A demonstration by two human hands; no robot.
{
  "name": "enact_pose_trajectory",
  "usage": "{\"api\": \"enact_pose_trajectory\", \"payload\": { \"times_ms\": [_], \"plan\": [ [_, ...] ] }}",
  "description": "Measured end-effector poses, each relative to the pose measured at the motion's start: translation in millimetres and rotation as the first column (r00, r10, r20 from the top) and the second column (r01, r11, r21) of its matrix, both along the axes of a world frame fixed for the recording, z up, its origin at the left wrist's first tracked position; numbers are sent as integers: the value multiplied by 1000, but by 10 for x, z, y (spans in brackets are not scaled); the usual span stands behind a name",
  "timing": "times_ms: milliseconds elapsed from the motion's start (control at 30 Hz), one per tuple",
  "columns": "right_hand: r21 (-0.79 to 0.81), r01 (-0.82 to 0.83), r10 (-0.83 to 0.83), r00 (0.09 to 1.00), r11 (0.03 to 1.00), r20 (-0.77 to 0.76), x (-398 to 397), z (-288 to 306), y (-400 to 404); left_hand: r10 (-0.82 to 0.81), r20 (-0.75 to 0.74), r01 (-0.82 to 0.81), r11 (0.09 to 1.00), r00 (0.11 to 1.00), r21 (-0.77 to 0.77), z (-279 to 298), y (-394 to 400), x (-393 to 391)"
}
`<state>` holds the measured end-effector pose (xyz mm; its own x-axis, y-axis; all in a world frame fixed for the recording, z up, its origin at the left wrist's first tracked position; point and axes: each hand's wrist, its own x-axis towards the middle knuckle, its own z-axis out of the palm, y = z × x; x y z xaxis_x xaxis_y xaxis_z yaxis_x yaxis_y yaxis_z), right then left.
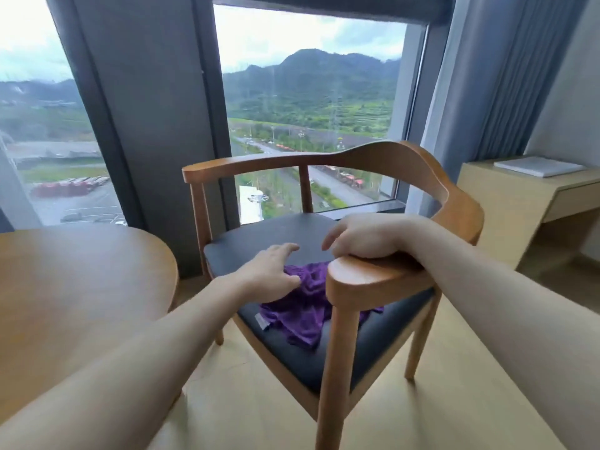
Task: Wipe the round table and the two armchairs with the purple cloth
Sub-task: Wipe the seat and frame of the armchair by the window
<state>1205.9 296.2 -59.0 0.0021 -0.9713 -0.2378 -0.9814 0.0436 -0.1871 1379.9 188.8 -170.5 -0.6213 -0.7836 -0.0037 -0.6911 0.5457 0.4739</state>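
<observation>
**Cloth on the seat, both hands at the armchair**

Right now my left hand (271,274) lies with fingers straight and slightly spread, its palm side down on the near-left part of the purple cloth (305,306). That grip is loose: nothing is curled round the cloth, the hand only rests on it, and the fingertips reach past the fabric over the bare seat (259,235). My right hand (360,237) sits on the front end of the armrest (367,271), the heel of the hand on the wood and the fingers bent loosely over its inner edge, hanging above the seat. I cannot tell whether those fingers actually clasp the armrest; they hold nothing else.

The cloth is crumpled on the dark cushion, toward the front of the seat, with a small pale label at its near-left corner. Part of it runs behind the front leg of the armchair (422,170) and shows again on the other side.

The armchair is light wood with a curved back rail, standing before the window (308,92). Just beside it on my left is the round desk (74,280), wooden and blurred at its edge. Well apart on my right, a side unit (506,196) against the wall carries a white book (539,166). Grey curtains (493,76) hang by the window.
</observation>
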Motion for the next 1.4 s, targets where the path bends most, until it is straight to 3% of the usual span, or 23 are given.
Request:
{"api": "enact_pose_trajectory", "payload": {
  "times_ms": [100, 167, 300, 500, 700, 800, 933, 1233, 1400],
  "plan": [
    [-61, 49, -45, 997, 997, 63, 2, -6, 10, -71, 155, 62, 996, 985, 60, -476, -34, -291],
    [8, 48, -49, 998, 999, 49, 4, 12, 28, -55, 211, 70, 996, 976, -63, -692, 2, -378],
    [49, 34, -36, 998, 998, 54, 5, 30, 21, -4, 113, 33, 968, 994, -250, -828, -19, -387],
    [23, 34, -36, 996, 999, 86, -7, 24, 29, 35, 66, -17, 964, 997, -265, -830, 36, -395],
    [-325, 172, -40, 925, 930, 377, -5, 20, 156, 94, 65, -75, 964, 993, -254, -829, 72, -432],
    [-442, 150, -33, 964, 884, 263, 274, -33, 293, 103, 90, -82, 972, 991, -219, -767, 156, -438],
    [-442, 63, -59, 998, 895, 24, 719, -180, 553, 193, -57, -192, 981, 979, 32, -630, 227, -421],
    [-438, -41, 28, 999, 898, -35, 574, -68, 824, 100, 202, -67, 984, 974, -163, -480, 416, -439],
    [-366, 105, -135, 989, 925, -57, 29, -19, 1285, -17, 207, 62, 975, 978, -213, -410, 495, -606]
  ]
}}
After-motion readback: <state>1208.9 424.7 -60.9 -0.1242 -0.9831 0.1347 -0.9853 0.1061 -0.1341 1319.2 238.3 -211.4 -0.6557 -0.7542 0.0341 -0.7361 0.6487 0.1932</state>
